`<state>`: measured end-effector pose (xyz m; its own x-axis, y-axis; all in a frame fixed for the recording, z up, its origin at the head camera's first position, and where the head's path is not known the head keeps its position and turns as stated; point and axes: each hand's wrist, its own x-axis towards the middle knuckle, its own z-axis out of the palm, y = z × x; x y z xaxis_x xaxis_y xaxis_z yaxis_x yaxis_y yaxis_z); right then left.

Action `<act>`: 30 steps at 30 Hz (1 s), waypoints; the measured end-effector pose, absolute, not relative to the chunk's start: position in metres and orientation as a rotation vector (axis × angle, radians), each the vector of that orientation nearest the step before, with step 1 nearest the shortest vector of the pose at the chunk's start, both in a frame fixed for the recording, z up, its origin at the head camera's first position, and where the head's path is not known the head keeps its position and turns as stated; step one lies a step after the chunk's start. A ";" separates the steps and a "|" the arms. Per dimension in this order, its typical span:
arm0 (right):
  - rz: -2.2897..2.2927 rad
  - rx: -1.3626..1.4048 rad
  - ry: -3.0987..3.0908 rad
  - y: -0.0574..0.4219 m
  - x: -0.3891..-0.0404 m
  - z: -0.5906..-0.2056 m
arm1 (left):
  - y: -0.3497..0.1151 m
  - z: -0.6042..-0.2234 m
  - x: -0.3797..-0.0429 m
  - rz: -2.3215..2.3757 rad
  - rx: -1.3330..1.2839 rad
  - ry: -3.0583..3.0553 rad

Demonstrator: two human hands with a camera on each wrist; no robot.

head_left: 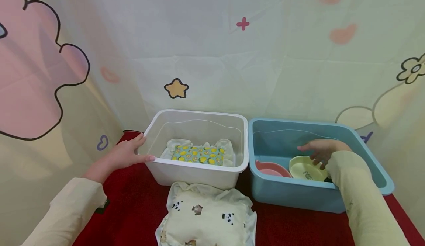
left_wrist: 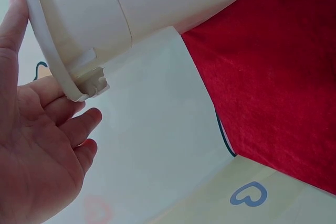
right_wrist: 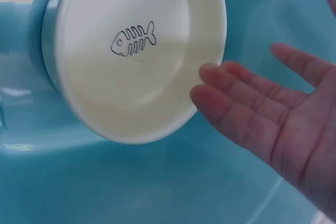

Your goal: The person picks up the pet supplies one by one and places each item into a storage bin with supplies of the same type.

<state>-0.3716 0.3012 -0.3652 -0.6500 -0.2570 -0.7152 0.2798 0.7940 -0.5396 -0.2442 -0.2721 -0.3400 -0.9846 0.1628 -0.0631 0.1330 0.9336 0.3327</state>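
Note:
My left hand (head_left: 123,154) rests on the near-left corner of a white bin (head_left: 196,169), fingers along the left rim and thumb on the front rim. Inside that bin lies a ruffled cushion (head_left: 198,155) with a lemon print. Over on the right, my right hand (head_left: 322,148) reaches into a blue bin (head_left: 292,194) with its fingers extended and nothing held. Its fingertips are right at the rim of a pale yellow bowl (right_wrist: 139,87) with a fishbone drawing. A pink bowl (head_left: 272,169) sits to the left of it, partly hidden by the bin's front wall.
A cream ruffled pillow (head_left: 206,216) with animal prints lies in front of the white bin on a red cloth (head_left: 132,209). The two bins stand side by side. Behind them hangs a pale printed curtain (head_left: 206,69).

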 end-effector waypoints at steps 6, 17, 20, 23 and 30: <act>-0.834 0.013 2.149 0.299 -0.370 -0.367 | -0.273 -0.341 -0.245 0.511 0.216 2.998; -0.824 0.013 2.194 0.298 -0.369 -0.365 | -0.273 -0.341 -0.244 0.514 0.237 3.008; -0.817 0.010 2.197 0.299 -0.369 -0.366 | -0.273 -0.341 -0.244 0.514 0.235 3.005; -0.810 -0.006 2.199 0.298 -0.369 -0.365 | -0.273 -0.341 -0.244 0.515 0.234 3.002; -0.815 -0.023 2.203 0.297 -0.368 -0.363 | -0.272 -0.340 -0.244 0.503 0.224 2.999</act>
